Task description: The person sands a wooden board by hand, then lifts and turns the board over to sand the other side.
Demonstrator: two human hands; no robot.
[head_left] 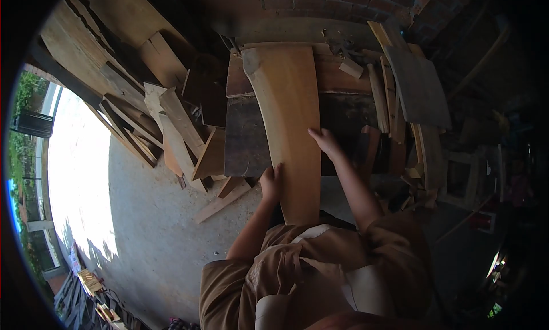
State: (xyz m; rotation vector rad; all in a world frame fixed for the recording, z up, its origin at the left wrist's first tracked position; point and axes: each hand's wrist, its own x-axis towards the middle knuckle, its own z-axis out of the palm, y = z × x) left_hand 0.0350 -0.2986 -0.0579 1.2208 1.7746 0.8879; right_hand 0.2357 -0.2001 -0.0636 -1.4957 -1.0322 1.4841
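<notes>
A long wooden board (pixel 290 112) with one curved, natural edge lies lengthwise in front of me, its far part over a dark workbench (pixel 246 135) and its near end close to my body. My left hand (pixel 271 182) grips the board's left edge near that end, thumb on top and the other fingers hidden beneath. Farther along, my right hand (pixel 325 141) holds the opposite edge, its thumb resting on the upper face while the remaining fingers are mostly out of sight.
Many offcuts and planks (pixel 183 121) lean and lie in a heap on the left. Stacked boards (pixel 420 90) stand right of the bench. A small wood block (pixel 351 68) sits at the back, before a brick wall (pixel 343 7). Concrete floor (pixel 154 215) stretches toward a bright opening.
</notes>
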